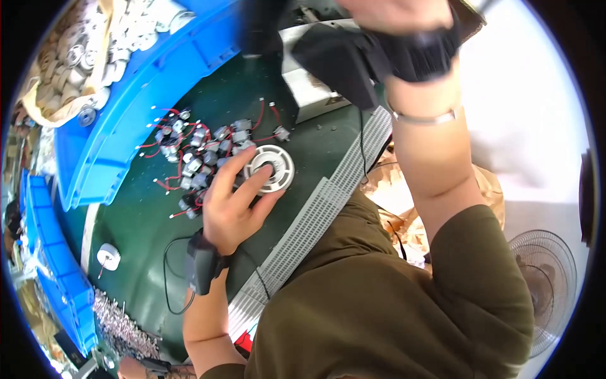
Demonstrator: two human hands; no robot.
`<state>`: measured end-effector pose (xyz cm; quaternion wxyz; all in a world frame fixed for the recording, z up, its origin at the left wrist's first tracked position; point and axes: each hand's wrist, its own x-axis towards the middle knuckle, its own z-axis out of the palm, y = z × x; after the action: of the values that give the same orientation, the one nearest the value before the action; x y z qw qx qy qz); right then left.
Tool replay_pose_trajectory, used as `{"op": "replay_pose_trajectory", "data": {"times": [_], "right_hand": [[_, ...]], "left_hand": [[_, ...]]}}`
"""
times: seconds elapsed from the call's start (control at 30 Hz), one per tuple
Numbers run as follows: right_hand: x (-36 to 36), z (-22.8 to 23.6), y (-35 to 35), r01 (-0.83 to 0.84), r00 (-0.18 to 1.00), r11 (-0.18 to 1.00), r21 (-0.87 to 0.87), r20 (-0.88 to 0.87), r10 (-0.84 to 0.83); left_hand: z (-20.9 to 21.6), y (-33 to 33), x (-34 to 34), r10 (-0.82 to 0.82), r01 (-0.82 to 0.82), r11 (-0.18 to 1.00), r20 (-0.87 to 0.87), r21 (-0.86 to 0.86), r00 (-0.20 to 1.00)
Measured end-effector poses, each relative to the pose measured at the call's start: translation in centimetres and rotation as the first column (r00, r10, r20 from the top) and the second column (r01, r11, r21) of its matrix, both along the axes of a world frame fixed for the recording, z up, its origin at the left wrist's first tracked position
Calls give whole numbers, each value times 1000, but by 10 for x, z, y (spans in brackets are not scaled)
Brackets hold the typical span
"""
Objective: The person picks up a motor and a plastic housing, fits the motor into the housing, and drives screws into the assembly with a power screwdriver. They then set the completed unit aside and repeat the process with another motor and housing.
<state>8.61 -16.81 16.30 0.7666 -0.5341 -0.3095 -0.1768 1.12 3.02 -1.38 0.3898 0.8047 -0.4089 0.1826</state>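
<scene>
My left hand [228, 211] rests over a white round plastic part [285, 165] with a ringed, slotted face, on a green tabletop. Its fingers and thumb curve around the rim, and one fingertip reaches the centre. Just beyond lies a heap of small grey motors [205, 155] with red wires and white plugs. At the top edge, my right hand [398, 14] is raised above a metal box-shaped fixture [312, 95]. Its fingers are cut off by the frame, so what it holds is hidden. Both wrists wear black devices.
A large blue bin [120, 136] curves along the left, with white plastic parts [66, 72] behind it. Near a second blue bin [60, 271] lie a white disc [108, 257] and many small metal pieces [123, 322]. Grey slotted trunking [315, 218] edges the table. Another person's hand [131, 367] shows lower left.
</scene>
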Motion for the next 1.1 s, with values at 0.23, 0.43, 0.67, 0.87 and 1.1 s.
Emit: {"op": "replay_pose_trajectory", "data": {"times": [0.23, 0.43, 0.67, 0.87, 1.1], "right_hand": [[-29, -47, -59, 378, 924, 922, -80, -28, -381], [-32, -55, -68, 360, 928, 931, -66, -79, -365], [-28, -63, -67, 316, 947, 948, -34, -56, -317], [-32, -60, -67, 312, 948, 946, -83, -45, -316], [-55, -59, -51, 280, 944, 959, 41, -193, -267]], "left_hand": [[-4, 3, 0, -18, 19, 999, -35, 31, 999], [-6, 4, -1, -6, 7, 998, -5, 66, 1000], [-8, 4, -2, -5, 6, 998, -17, 67, 1000], [-9, 4, -3, -1, 2, 999, -15, 49, 1000], [0, 1, -1, -8, 8, 998, -3, 60, 1000]]}}
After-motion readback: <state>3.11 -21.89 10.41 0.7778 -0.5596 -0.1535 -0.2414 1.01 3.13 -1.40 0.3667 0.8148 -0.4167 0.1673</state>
